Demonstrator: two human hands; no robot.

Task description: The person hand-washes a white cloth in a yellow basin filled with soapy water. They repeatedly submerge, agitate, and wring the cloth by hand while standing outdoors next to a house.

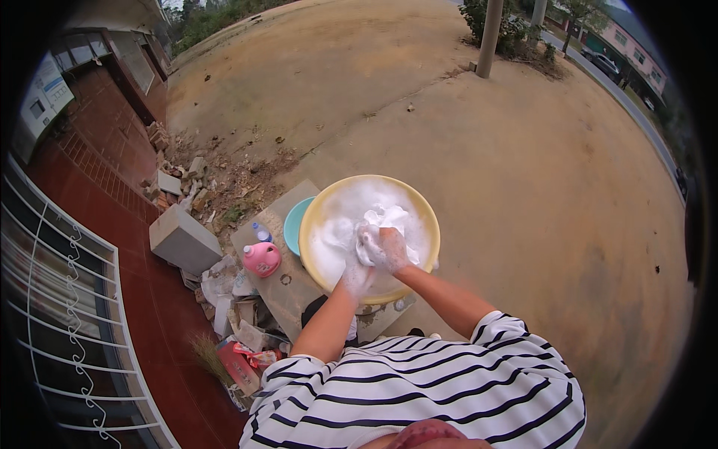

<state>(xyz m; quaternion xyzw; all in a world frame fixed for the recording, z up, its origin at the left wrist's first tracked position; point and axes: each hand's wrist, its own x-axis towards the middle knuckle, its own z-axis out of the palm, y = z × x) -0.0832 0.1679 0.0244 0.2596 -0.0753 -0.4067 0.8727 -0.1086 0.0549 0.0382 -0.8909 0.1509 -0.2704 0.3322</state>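
A round yellow plastic basin (307,238) full of white suds stands in front of me. Both my hands are inside it, close together over a bunched white cloth (390,216). My right hand (391,247) is closed around the cloth, with foam on its fingers and wrist. Just below and to the left, my left hand (359,275) grips the lower part of the cloth; thick lather and the right hand hide most of its fingers. Part of the cloth rises above the foam, while the suds cover the rest.
Partly under the basin's left side sits a turquoise basin (293,227). A pink detergent jug (262,259) and a small plastic bottle (261,232) stand on the stone slab (291,297). Left of it lie a concrete block (185,238), rubble (224,292) and a straw broom (210,353).
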